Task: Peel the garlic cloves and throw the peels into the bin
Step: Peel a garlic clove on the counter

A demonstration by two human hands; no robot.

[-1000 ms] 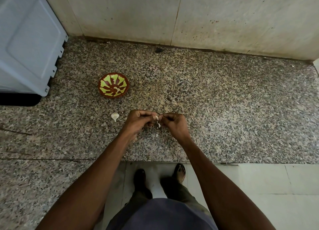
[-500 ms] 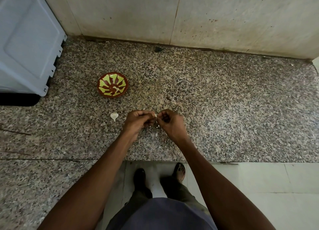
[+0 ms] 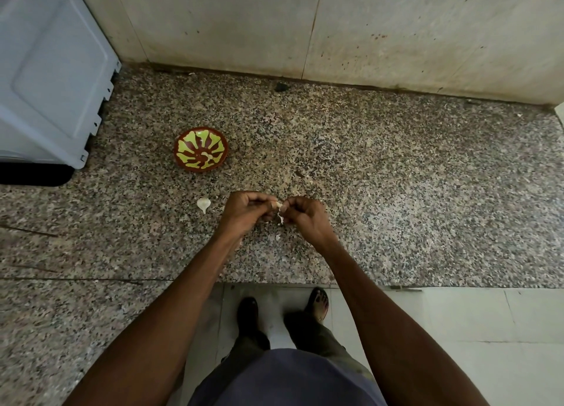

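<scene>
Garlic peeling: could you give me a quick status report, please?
Left hand pinching garlic clove; right hand pulling peel. One more clove on the counter. No bin in view.

A pale garlic clove (image 3: 276, 204), peel (image 3: 280, 218) dangling, pinched above the countertop.

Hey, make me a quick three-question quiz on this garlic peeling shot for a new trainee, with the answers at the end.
1. True or false: both hands work on one garlic clove.
2. Which lies nearer the left hand: A, the patterned bowl, or B, the loose clove?
3. What hangs below the right hand fingers?

Key: 1 true. 2 B. 3 a strip of peel.
</scene>
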